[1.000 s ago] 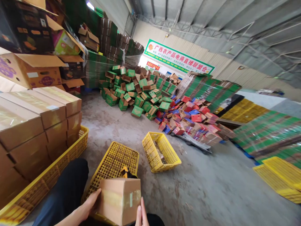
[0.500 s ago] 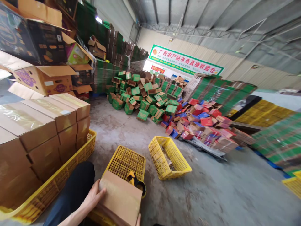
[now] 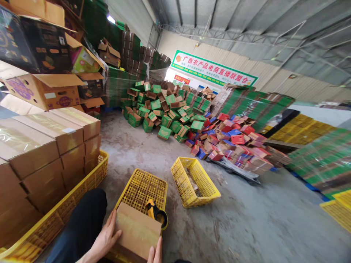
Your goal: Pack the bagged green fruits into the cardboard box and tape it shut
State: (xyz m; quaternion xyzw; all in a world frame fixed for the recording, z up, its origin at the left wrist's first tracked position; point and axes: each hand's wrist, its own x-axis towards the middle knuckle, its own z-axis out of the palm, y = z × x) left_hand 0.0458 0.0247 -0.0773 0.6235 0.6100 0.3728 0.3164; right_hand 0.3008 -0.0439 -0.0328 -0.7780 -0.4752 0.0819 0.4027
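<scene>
A small brown cardboard box (image 3: 137, 232) with clear tape across its top sits low in the head view, resting on an upturned yellow crate (image 3: 144, 190). My left hand (image 3: 105, 235) presses flat against the box's left side, fingers together. My right hand (image 3: 155, 254) shows only its fingertips at the box's near right edge. A yellow and black tape dispenser (image 3: 155, 213) lies on the crate just behind the box.
Stacked taped brown boxes (image 3: 41, 146) fill a long yellow crate (image 3: 82, 191) at my left. Another yellow crate (image 3: 194, 182) lies tilted on the concrete floor ahead. Piles of green boxes (image 3: 164, 109) and red and blue boxes (image 3: 233, 142) lie farther back. Wrapped pallets stand at the right.
The box has been tipped from standing on edge to lying with its taped face up. My right hand dropped from its right side to its near edge. The camera swung slightly.
</scene>
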